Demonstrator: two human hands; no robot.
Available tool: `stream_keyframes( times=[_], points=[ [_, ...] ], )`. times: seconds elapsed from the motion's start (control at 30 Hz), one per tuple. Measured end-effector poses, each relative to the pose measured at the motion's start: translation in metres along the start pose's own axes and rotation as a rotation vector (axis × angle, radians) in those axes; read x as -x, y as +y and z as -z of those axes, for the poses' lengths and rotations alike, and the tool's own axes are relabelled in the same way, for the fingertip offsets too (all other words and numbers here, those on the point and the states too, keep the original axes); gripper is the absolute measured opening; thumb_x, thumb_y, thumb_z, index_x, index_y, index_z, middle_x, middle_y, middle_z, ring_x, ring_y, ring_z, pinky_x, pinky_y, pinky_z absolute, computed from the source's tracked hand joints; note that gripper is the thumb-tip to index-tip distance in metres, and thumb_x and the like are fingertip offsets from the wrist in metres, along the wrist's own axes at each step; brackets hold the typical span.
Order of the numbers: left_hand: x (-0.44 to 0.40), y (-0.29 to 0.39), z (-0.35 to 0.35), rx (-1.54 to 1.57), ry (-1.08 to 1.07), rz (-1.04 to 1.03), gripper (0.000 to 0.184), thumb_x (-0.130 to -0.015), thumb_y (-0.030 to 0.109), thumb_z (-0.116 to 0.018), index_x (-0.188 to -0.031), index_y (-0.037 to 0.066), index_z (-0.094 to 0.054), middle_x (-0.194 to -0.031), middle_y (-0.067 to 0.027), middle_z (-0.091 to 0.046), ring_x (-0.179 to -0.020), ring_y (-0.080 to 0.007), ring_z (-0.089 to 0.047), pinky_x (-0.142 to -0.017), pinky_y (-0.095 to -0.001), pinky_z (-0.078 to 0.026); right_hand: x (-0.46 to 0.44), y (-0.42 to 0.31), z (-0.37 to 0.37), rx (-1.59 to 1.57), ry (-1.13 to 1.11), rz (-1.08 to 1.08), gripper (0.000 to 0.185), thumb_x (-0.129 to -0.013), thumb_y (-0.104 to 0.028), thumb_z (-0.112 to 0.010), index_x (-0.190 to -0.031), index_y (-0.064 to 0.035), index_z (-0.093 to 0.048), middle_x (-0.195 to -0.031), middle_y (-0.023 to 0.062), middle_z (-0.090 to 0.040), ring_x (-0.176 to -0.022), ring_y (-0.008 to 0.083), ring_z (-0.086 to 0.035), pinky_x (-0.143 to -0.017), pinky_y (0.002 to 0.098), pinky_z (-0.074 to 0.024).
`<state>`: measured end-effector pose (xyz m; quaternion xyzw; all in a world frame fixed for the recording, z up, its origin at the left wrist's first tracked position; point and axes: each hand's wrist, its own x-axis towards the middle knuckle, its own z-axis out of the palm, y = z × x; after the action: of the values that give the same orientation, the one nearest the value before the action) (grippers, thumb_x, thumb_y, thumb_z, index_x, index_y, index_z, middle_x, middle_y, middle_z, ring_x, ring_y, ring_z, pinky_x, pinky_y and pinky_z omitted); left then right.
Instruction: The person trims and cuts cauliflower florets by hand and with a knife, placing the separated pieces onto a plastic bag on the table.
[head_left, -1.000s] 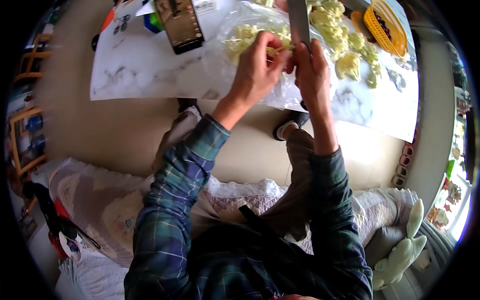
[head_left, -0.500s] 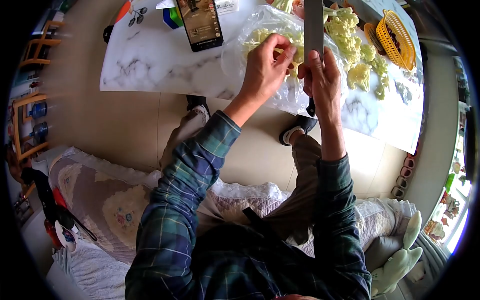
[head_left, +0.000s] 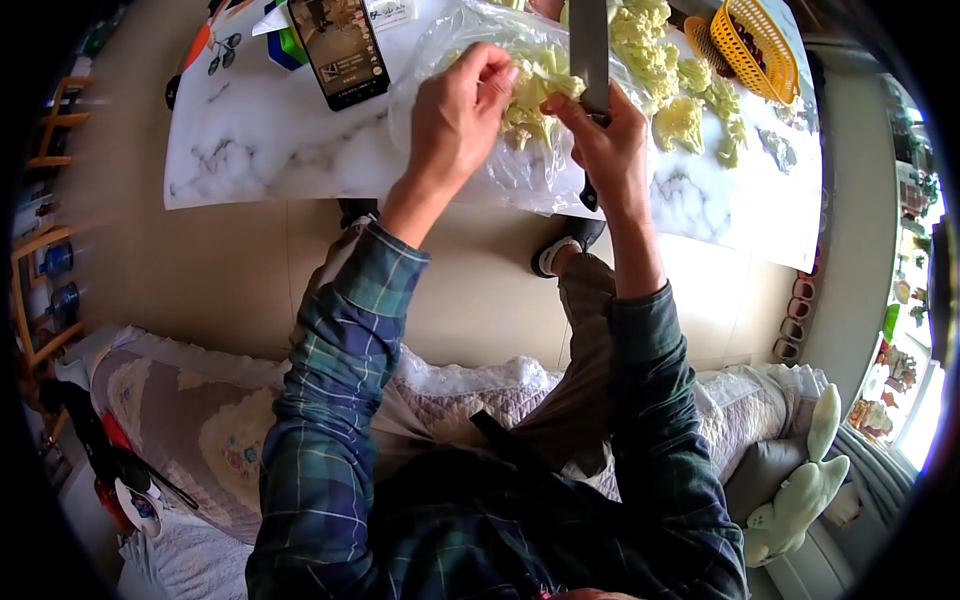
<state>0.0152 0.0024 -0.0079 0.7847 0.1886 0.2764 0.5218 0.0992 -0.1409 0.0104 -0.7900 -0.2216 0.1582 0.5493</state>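
My right hand is wrapped around the black handle of a kitchen knife, whose broad blade points away from me. Its thumb reaches left against pale cauliflower. Just left of that cauliflower, my left hand is closed, thumb and forefinger drawn together. Whatever may be between those fingertips is too small to make out. Beneath both hands, a clear plastic bag is spread on the table with cauliflower pieces on it.
More cauliflower florets lie right of the knife, near a yellow basket with dark contents. A phone stands at the left on the marbled table. Behind me is a quilted sofa.
The view has shifted, so the table sits further left. My hands have moved apart, the left one drawing away from the knife. My right thumb now reaches to the cauliflower.
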Motion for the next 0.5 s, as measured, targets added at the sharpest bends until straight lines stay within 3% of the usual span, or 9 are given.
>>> stream_keyframes(
  times=[0.1, 0.17, 0.23, 0.27, 0.3, 0.37, 0.5],
  points=[
    [-0.004, -0.005, 0.008, 0.012, -0.051, -0.004, 0.012, -0.09, 0.017, -0.063, -0.094, 0.005, -0.062, -0.073, -0.0079, -0.066, -0.059, -0.0204, -0.062, -0.056, -0.0301, -0.048, 0.0, -0.008, 0.007, -0.209, -0.086, -0.175, 0.024, -0.084, -0.021, -0.071, -0.092, -0.0004, -0.062, -0.073, 0.0031, -0.068, -0.051, 0.0039, -0.048, -0.045, 0.021, -0.0372],
    [-0.003, -0.003, 0.006, -0.048, -0.05, 0.018, 0.016, -0.089, 0.018, -0.064, -0.098, 0.004, -0.064, -0.081, -0.0099, -0.068, -0.067, -0.023, -0.065, -0.062, -0.0311, -0.05, 0.001, -0.008, 0.007, -0.237, -0.104, -0.191, 0.023, -0.086, -0.02, -0.069, -0.092, -0.0002, -0.061, -0.076, 0.0046, -0.069, -0.048, 0.0025, -0.044, -0.04, 0.0188, -0.0326],
    [-0.007, -0.006, 0.001, -0.308, 0.16, -0.448, 0.022, -0.089, 0.018, -0.064, -0.106, 0.004, -0.065, -0.095, -0.0124, -0.067, -0.078, -0.0256, -0.065, -0.07, -0.0321, -0.052, -0.001, -0.003, 0.006, -0.474, -0.206, -0.277, 0.026, -0.085, -0.022, -0.07, -0.092, 0.0007, -0.059, -0.077, 0.0078, -0.069, -0.046, 0.0036, -0.042, -0.04, 0.0197, -0.0318],
    [-0.008, -0.007, 0.001, -0.319, 0.126, -0.471, 0.028, -0.09, 0.02, -0.064, -0.113, 0.003, -0.063, -0.105, -0.0144, -0.065, -0.085, -0.0267, -0.064, -0.075, -0.0331, -0.052, -0.001, -0.003, 0.006, -0.474, -0.207, -0.278, 0.026, -0.085, -0.022, -0.07, -0.092, 0.0007, -0.059, -0.077, 0.0078, -0.069, -0.046, 0.0036, -0.042, -0.04, 0.0197, -0.0318],
    [-0.006, -0.006, 0.0, -0.319, 0.126, -0.471, 0.028, -0.09, 0.02, -0.064, -0.113, 0.003, -0.063, -0.105, -0.0144, -0.065, -0.085, -0.0267, -0.064, -0.075, -0.0331, -0.052, -0.001, -0.002, 0.005, -0.531, -0.235, -0.289, 0.028, -0.086, -0.023, -0.071, -0.092, 0.0009, -0.058, -0.076, 0.0085, -0.068, -0.046, 0.0039, -0.041, -0.04, 0.0201, -0.0312],
    [0.001, -0.004, -0.006, 0.151, -0.13, -0.044, 0.029, -0.09, 0.02, -0.064, -0.114, 0.004, -0.062, -0.103, -0.0141, -0.065, -0.082, -0.0257, -0.065, -0.074, -0.0337, -0.052, 0.0, -0.004, 0.002, -0.587, -0.264, -0.3, 0.03, -0.086, -0.025, -0.071, -0.091, 0.0011, -0.057, -0.075, 0.0093, -0.067, -0.045, 0.0043, -0.04, -0.039, 0.0205, -0.0306],
    [-0.001, -0.004, 0.001, 0.174, -0.137, 0.037, 0.028, -0.09, 0.017, -0.064, -0.113, 0.003, -0.06, -0.096, -0.0102, -0.065, -0.08, -0.019, -0.064, -0.072, -0.0299, -0.052, 0.003, -0.006, -0.002, -0.458, -0.187, -0.262, 0.033, -0.086, -0.029, -0.072, -0.09, 0.0005, -0.058, -0.062, 0.0022, -0.055, -0.045, 0.0049, -0.039, -0.04, 0.0206, -0.0296]
  ],
)
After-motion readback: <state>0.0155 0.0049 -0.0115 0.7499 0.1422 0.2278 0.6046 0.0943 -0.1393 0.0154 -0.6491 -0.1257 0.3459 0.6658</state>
